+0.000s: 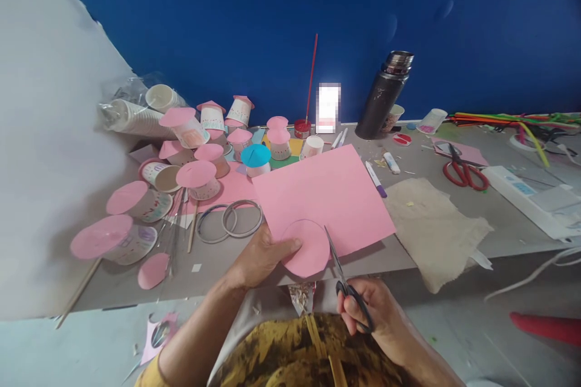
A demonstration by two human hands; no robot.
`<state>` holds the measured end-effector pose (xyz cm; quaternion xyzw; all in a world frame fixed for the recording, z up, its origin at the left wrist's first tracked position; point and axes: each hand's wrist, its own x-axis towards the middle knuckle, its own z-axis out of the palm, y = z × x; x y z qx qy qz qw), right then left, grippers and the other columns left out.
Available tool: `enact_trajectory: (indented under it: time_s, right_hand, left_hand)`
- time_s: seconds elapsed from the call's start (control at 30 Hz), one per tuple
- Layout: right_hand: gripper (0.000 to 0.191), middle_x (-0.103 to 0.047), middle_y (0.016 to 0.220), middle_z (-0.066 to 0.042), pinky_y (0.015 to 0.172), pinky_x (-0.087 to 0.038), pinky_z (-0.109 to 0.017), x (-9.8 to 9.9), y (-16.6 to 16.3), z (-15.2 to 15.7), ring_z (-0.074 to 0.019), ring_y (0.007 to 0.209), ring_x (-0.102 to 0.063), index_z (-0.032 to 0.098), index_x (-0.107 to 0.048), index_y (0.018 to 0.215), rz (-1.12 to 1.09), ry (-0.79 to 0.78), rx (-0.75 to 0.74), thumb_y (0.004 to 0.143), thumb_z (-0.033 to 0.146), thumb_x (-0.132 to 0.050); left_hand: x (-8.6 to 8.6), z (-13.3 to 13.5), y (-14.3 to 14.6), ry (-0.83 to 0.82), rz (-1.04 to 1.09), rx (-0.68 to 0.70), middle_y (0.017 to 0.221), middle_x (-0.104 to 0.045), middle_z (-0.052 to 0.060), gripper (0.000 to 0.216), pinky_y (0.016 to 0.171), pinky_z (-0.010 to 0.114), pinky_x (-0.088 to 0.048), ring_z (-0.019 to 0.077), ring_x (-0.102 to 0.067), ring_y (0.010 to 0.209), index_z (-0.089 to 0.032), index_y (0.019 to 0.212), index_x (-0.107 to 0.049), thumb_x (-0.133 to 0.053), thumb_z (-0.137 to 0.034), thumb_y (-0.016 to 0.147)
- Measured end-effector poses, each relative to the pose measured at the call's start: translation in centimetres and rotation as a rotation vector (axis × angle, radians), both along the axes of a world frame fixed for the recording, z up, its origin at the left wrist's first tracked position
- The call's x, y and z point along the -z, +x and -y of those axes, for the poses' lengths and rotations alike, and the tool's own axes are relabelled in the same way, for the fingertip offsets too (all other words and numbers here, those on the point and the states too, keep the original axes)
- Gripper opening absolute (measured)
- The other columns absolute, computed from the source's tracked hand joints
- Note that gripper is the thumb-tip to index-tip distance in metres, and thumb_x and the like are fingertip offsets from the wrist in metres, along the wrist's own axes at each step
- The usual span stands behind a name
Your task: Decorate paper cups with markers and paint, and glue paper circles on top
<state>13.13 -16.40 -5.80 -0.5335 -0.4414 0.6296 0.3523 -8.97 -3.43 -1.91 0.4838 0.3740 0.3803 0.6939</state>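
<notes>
A large sheet of pink paper (pixel 327 190) is tilted over the table's front edge, with a drawn circle (pixel 311 254) at its lower left, partly cut round. My left hand (pixel 263 256) grips the paper by that circle, thumb on top and fingers hidden beneath. My right hand (pixel 363 302) is closed round the black handles of a pair of scissors (pixel 338 260). The scissors' blades point up and meet the paper at the circle's right side. Two grey rings (pixel 242 219) lie overlapping on the table left of the paper.
Several paper cups with pink paper discs (pixel 197 175) crowd the left, one with a blue disc (pixel 255 156). Behind stands a dark thermos (pixel 381 97). Red-handled scissors (pixel 465 172), a beige cloth (pixel 431 224) and a white power strip (pixel 531 199) lie to the right.
</notes>
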Motion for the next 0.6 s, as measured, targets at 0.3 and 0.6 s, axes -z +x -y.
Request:
enact_trajectory:
  time_s: [0.3, 0.6]
  right_hand:
    - [0.069, -0.058, 0.052, -0.001, 0.057, -0.028, -0.029, -0.27, -0.20, 0.06, -0.0124, 0.052, -0.041, 0.019, -0.064, 0.068, -0.025, 0.004, -0.001, 0.077, 0.087, -0.063]
    - [0.067, -0.061, 0.053, -0.002, 0.057, -0.031, -0.029, -0.10, -0.09, 0.29, -0.0128, 0.052, -0.043, 0.018, -0.067, 0.071, -0.048, -0.012, -0.010, 0.078, 0.085, -0.065]
  left_hand:
    - [-0.40, -0.19, -0.25, 0.025, 0.000, 0.055, 0.101, -0.079, 0.012, 0.037, 0.086, 0.037, -0.058, 0.0265, -0.072, 0.092, -0.017, 0.108, -0.078, -0.086, -0.034, 0.077]
    - [-0.80, -0.36, -0.55, 0.055, -0.049, 0.075, 0.103, -0.079, 0.012, 0.038, 0.083, 0.037, -0.059, 0.0271, -0.073, 0.093, -0.018, 0.110, -0.078, -0.086, -0.034, 0.076]
